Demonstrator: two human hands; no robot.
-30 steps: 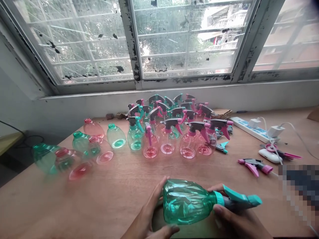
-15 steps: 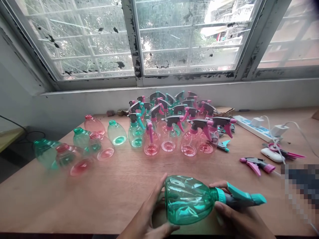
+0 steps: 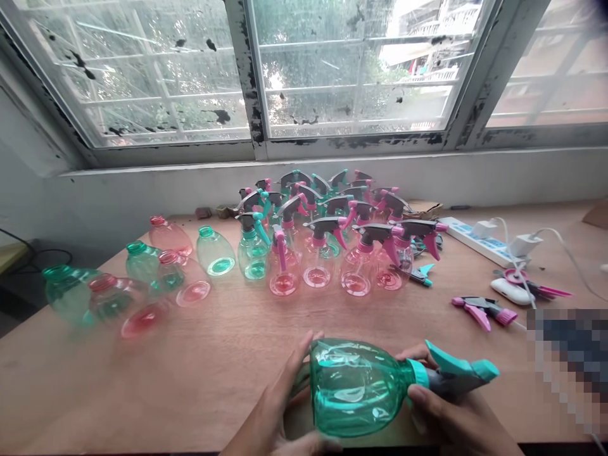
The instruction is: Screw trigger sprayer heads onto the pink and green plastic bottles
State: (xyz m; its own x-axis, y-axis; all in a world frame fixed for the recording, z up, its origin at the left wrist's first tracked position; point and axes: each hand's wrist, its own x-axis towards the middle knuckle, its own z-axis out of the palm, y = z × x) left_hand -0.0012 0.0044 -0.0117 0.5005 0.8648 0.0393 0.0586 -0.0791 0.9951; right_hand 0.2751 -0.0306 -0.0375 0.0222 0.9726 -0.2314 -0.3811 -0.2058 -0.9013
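A green see-through spray bottle (image 3: 356,386) lies on its side at the near edge of the wooden table (image 3: 228,354). My left hand (image 3: 278,405) wraps round the bottle's base end. My right hand (image 3: 451,415) grips the neck, at the teal and grey trigger head (image 3: 456,372) that points right. Behind them, mid-table, stands a cluster of several pink and green bottles with trigger heads (image 3: 332,234).
Several capless pink and green bottles (image 3: 156,272) stand at the left. Loose pink trigger heads (image 3: 482,308) lie at the right, by a white power strip (image 3: 475,237) with plugs and cables. A blurred patch (image 3: 570,354) covers the right edge. A window sill runs behind.
The green bottle has turned a little in my hands and its trigger head sits slightly lower. The view has shifted a bit to the right and down.
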